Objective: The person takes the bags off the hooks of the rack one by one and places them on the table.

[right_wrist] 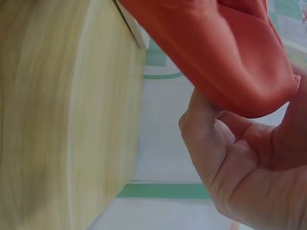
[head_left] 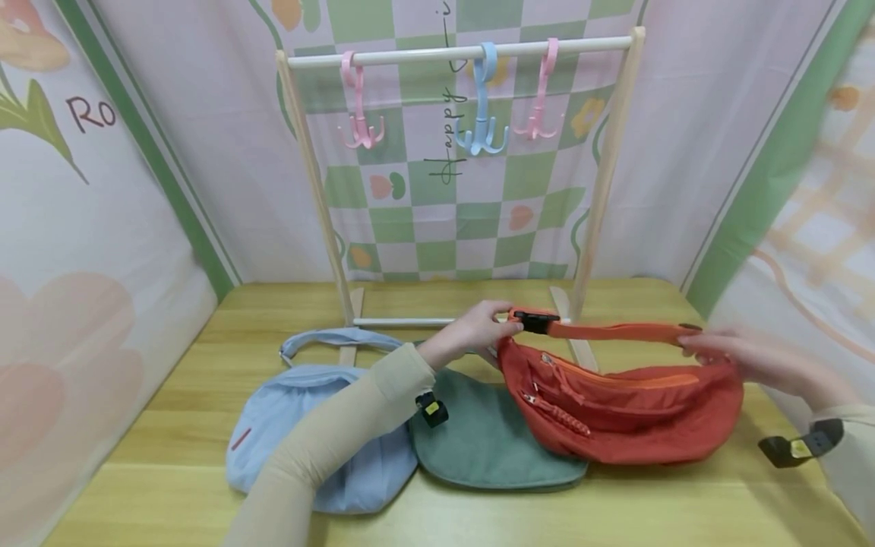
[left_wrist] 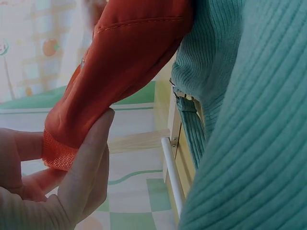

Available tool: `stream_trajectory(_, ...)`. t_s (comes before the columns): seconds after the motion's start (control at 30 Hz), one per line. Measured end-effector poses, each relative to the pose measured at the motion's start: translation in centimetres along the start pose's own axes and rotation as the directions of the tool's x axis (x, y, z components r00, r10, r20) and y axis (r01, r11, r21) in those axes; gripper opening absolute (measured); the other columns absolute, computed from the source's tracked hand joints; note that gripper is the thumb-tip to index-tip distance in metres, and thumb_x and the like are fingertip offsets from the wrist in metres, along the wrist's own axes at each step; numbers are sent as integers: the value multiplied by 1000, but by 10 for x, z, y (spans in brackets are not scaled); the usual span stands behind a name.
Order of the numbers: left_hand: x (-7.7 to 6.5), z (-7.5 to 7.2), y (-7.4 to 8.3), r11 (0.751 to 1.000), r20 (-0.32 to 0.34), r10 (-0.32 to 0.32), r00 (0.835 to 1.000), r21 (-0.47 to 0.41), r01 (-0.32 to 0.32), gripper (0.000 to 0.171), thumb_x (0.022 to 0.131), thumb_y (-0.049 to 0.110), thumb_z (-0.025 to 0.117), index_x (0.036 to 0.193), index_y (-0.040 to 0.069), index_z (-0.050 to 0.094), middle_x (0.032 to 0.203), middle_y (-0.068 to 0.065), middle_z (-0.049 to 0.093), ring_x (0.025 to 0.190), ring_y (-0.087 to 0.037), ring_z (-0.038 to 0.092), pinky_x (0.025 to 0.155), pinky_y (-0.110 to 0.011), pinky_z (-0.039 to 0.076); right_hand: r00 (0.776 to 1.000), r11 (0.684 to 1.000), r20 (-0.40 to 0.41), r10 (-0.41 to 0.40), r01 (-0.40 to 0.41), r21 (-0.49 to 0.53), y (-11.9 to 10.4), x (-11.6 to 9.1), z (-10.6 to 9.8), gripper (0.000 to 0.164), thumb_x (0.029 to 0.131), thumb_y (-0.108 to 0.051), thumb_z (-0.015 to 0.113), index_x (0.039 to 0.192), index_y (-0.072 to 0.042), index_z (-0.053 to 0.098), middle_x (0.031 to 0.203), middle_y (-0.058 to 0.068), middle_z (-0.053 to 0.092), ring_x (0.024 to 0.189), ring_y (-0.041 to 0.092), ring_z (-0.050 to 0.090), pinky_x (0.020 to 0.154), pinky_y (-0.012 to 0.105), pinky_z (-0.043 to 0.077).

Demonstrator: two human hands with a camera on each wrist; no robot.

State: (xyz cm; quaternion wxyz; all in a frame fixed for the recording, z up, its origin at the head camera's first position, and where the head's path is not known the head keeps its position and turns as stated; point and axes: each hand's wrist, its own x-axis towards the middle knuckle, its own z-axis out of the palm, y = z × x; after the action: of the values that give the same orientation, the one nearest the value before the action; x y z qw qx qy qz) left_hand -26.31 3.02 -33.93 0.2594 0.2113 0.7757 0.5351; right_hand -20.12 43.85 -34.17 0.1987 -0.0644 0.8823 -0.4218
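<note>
A red waist bag (head_left: 636, 418) with an orange strap (head_left: 615, 332) and a black buckle (head_left: 535, 321) is held up at its two ends, over the right part of a green corduroy shoulder bag (head_left: 478, 441). My left hand (head_left: 475, 330) pinches its left end beside the buckle; in the left wrist view, fingers and thumb hold the orange webbing (left_wrist: 60, 155) there. At the other end, my right hand (head_left: 759, 358) grips the bag's corner, with the thumb and fingers around the red fabric (right_wrist: 254, 91) in the right wrist view.
A light blue bag (head_left: 273, 410) lies on the wooden table (head_left: 171, 433), partly behind my left sleeve. At the back stands a wooden rack (head_left: 604, 175) whose white bar carries two pink hooks (head_left: 360, 114) and one blue hook (head_left: 481, 114). Patterned cloth (head_left: 437, 228) hangs around.
</note>
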Motion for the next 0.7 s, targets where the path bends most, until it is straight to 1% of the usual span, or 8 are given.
stream_trajectory(0.1, 2, 0, -1, 1000, 2, -19, 1000, 5, 19, 35, 96, 15, 55, 130, 11, 52, 89, -15, 65, 59, -19, 63, 57, -37, 58, 999, 998, -12, 34, -35, -48, 2, 1, 0, 36, 102, -28, 40, 114, -4, 64, 91, -1, 60, 79, 5, 56, 66, 28, 53)
stream_trajectory(0.2, 4, 0, -1, 999, 0, -35, 999, 34, 35, 39, 96, 15, 56, 134, 11, 50, 96, -17, 65, 59, -17, 62, 57, -36, 58, 998, 996, -15, 59, -60, -65, 4, 3, 1, 46, 101, -31, 41, 119, 8, 57, 93, 0, 59, 79, 5, 55, 67, 28, 53)
stream_trajectory(0.27, 5, 0, -2, 997, -3, -38, 999, 63, 38, 40, 95, 15, 57, 135, 11, 50, 103, -19, 63, 59, -17, 61, 56, -35, 58, 997, 996, -7, 75, -75, -53, 6, 5, 2, 49, 101, -31, 41, 122, 11, 54, 92, -1, 58, 79, 4, 55, 69, 29, 53)
stream_trajectory(0.33, 5, 0, -2, 994, -9, -41, 999, 98, 41, 39, 95, 16, 57, 134, 11, 51, 111, -19, 61, 60, -17, 61, 56, -35, 58, 997, 996, 4, 81, -81, -42, 7, 7, 3, 51, 101, -32, 42, 124, 13, 51, 96, -1, 60, 81, 2, 56, 71, 28, 54)
stream_trajectory(0.47, 5, 1, -1, 984, -17, -47, 999, 174, 50, 37, 94, 16, 58, 131, 13, 55, 130, -16, 53, 60, -16, 58, 56, -34, 58, 996, 995, 17, 87, -86, -46, 12, 9, 5, 58, 100, -32, 43, 131, 16, 42, 116, 11, 61, 90, -2, 57, 79, 27, 53)
stream_trajectory(0.53, 5, 1, -1, 976, -17, -49, 999, 210, 52, 37, 94, 17, 59, 131, 14, 55, 138, -15, 47, 61, -16, 57, 56, -34, 58, 996, 995, 19, 89, -88, -50, 15, 10, 7, 59, 101, -32, 43, 133, 17, 40, 120, 17, 59, 91, -1, 58, 80, 27, 53)
stream_trajectory(0.6, 5, 1, -2, 970, -15, -47, 999, 239, 49, 36, 94, 18, 59, 130, 14, 56, 140, -14, 45, 61, -16, 56, 57, -34, 58, 995, 994, 19, 97, -96, -53, 17, 11, 7, 60, 101, -33, 43, 133, 16, 40, 123, 21, 57, 92, -1, 58, 80, 27, 53)
stream_trajectory(0.7, 7, 0, -2, 962, -18, -48, 999, 269, 51, 36, 94, 18, 60, 129, 14, 56, 136, -14, 48, 61, -15, 57, 58, -34, 58, 995, 994, 24, 100, -99, -53, 20, 12, 8, 60, 101, -33, 42, 133, 17, 38, 124, 27, 55, 93, 0, 58, 80, 28, 53)
